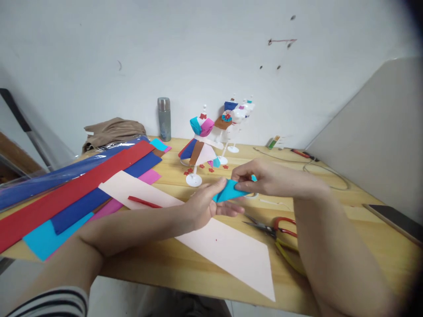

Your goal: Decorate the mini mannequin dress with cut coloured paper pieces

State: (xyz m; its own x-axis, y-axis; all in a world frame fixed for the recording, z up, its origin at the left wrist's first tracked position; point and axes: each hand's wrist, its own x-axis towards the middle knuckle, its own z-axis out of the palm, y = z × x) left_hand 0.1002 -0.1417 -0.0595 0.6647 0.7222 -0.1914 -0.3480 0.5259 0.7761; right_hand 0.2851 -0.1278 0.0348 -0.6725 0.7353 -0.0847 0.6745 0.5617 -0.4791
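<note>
A folded turquoise piece [230, 191] is held between both hands above the table. My left hand [211, 204] pinches its left end with the thumb on top, the other fingers stretched out beneath. My right hand [253, 176] grips the right end between thumb and fingers. Under my left hand lies a long pale pink sheet [231, 248] with a thin red strip [143, 202] on it. Scissors [272, 231] with red and yellow handles rest beside my right forearm. Behind the hands stands a small dress form [202, 147] wearing a multicoloured dress.
Red [79, 189], blue, turquoise and magenta sheets cover the left side. A flask [164, 119], brown cloth [114, 132] and more dress forms [233, 114] stand or lie at the back. A dark phone [396, 221], a cable and red-handled pliers [303, 154] lie at the right.
</note>
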